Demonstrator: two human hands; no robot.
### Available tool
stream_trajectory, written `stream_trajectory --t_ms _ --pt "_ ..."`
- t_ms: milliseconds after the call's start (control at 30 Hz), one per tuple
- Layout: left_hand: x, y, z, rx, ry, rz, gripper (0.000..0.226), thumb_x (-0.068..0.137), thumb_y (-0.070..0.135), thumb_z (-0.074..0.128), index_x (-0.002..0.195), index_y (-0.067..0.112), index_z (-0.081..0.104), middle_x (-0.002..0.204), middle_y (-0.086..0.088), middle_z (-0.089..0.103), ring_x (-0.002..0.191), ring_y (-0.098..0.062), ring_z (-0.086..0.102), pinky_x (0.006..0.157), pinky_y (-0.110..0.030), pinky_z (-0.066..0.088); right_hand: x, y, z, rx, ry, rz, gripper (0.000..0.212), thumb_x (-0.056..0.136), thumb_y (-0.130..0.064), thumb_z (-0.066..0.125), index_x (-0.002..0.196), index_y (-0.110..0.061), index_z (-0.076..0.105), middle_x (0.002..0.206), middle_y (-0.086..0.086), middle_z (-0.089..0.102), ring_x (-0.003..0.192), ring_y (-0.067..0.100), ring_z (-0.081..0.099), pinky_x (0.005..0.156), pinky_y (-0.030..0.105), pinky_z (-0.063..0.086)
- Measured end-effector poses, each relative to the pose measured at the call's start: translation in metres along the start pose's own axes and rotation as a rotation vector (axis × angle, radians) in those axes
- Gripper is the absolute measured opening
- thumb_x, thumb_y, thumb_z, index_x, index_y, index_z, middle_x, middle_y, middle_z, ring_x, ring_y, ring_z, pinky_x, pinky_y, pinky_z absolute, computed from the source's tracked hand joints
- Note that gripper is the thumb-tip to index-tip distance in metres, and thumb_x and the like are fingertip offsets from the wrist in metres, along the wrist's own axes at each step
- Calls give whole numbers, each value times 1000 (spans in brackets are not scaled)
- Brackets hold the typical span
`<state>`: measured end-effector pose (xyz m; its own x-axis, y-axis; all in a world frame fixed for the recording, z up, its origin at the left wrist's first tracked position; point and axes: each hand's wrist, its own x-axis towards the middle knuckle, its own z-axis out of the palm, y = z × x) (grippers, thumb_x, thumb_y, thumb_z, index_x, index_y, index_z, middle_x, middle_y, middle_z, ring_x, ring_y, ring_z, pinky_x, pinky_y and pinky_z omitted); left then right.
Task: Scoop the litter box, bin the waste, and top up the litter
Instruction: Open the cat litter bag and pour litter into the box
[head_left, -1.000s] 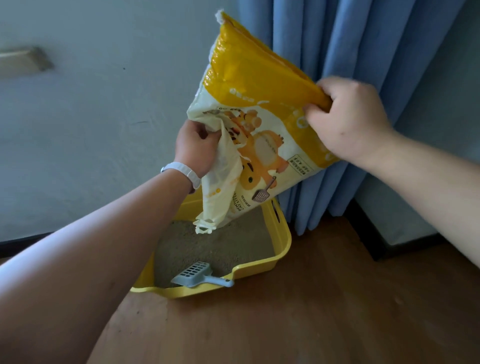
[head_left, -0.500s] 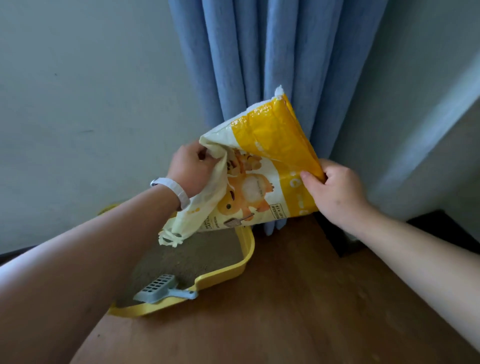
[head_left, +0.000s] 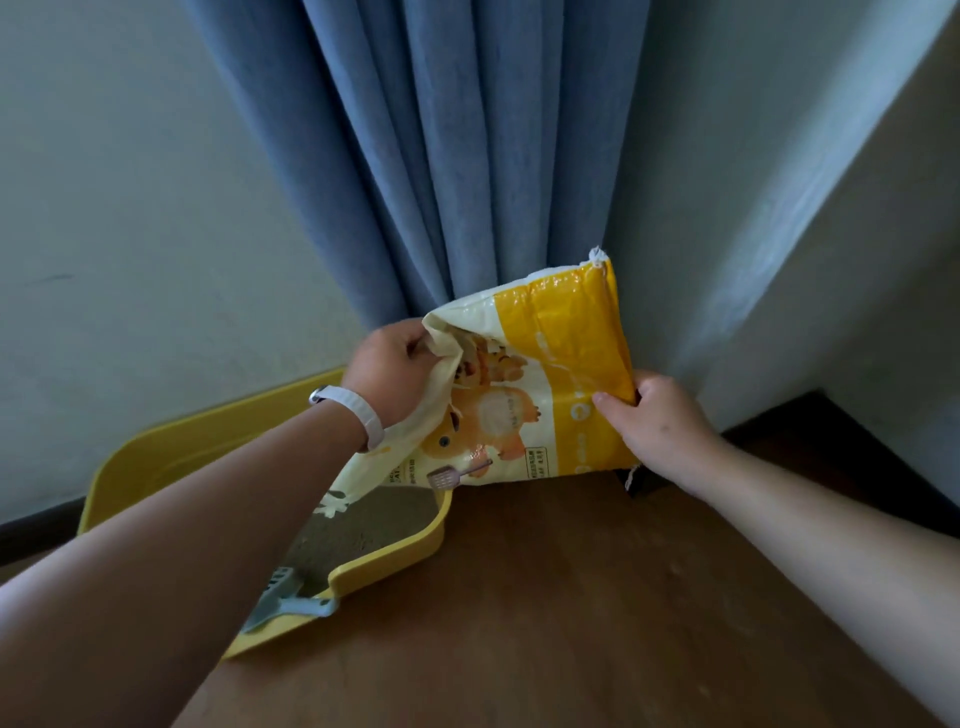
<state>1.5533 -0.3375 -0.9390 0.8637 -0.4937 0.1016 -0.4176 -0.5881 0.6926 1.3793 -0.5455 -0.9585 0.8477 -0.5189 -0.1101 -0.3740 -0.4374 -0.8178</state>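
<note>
A yellow and cream litter bag (head_left: 550, 384) with a cartoon cat on it hangs low over the floor, beside the right end of the yellow litter box (head_left: 395, 561). My left hand (head_left: 387, 371) grips the crumpled cream mouth of the bag, which droops over the box. My right hand (head_left: 652, 423) pinches the bag's yellow bottom edge. Grey litter (head_left: 363, 530) fills the box. A pale blue scoop (head_left: 283, 597) lies on the box's front rim, partly hidden by my left forearm.
A blue curtain (head_left: 467, 156) hangs right behind the bag. A pale wall stands behind the box and another at the right, with dark skirting (head_left: 831, 431) along the brown wooden floor (head_left: 571, 623).
The bag has come down from a raised, tipped position to just above the floor and moved right of the box. Both hands kept their hold and moved down with it.
</note>
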Motion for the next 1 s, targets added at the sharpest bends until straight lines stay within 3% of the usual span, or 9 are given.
stream_trajectory --t_ms 100,233,300,367,433,533,700,867,1000 --pt "-1 -1 9 1 -22 12 29 94 27 56 67 36 57 62 17 58 58 0 51 55 -21 39 2 -2 -11 -175 135 -67 26 88 -36 64 109 -21 57 102 -3 63 91 17 60 77 34 51" --pt "-4 -1 17 23 -52 37 29 95 27 56 70 41 56 62 21 56 58 4 50 53 -15 34 -4 -48 -25 -389 481 -736 44 77 -23 67 114 0 59 109 16 57 102 29 53 88 39 45" --pt "-4 -1 21 16 -73 55 21 94 27 57 80 42 60 66 22 59 61 5 52 54 -13 35 -3 -78 -15 -488 452 -968 35 74 -14 65 106 -1 65 103 17 60 96 33 55 82 41 45" --pt "-2 -1 24 26 -59 68 26 93 24 57 72 39 58 61 19 56 57 1 49 53 -16 33 1 -101 5 -647 279 -1061 32 72 -9 62 104 -6 67 103 12 60 97 32 55 78 42 46" --pt "0 -2 24 68 -41 54 36 92 18 56 60 33 48 57 14 52 54 -7 44 50 -23 32 10 -110 28 -870 106 -1050 35 74 -7 58 108 -11 64 111 10 58 106 31 51 84 45 45" --pt "1 -8 21 42 -53 46 32 93 17 57 65 32 51 62 10 55 56 -9 47 52 -25 37 31 -108 46 -1063 -14 -933 44 81 -10 54 124 -17 54 127 7 50 122 28 42 100 43 36" --pt "-2 -24 19 -100 -78 49 10 91 19 62 93 26 68 77 15 67 67 1 58 61 -15 42 50 -106 51 -1026 -120 -892 32 91 -30 56 122 -24 53 115 1 55 112 26 48 92 40 38" --pt "-11 -30 21 -209 -104 19 17 89 18 65 101 30 69 93 13 70 89 -4 63 77 -17 49 58 -96 50 -874 -74 -875 18 94 -31 50 100 -22 64 93 -1 57 99 25 52 78 36 33" --pt "-22 -42 18 -236 -99 -54 25 93 34 60 116 30 67 107 15 67 101 0 60 87 -22 48 62 -85 51 -716 -51 -809 15 93 -28 53 87 -21 64 80 -9 47 86 23 51 73 32 31"
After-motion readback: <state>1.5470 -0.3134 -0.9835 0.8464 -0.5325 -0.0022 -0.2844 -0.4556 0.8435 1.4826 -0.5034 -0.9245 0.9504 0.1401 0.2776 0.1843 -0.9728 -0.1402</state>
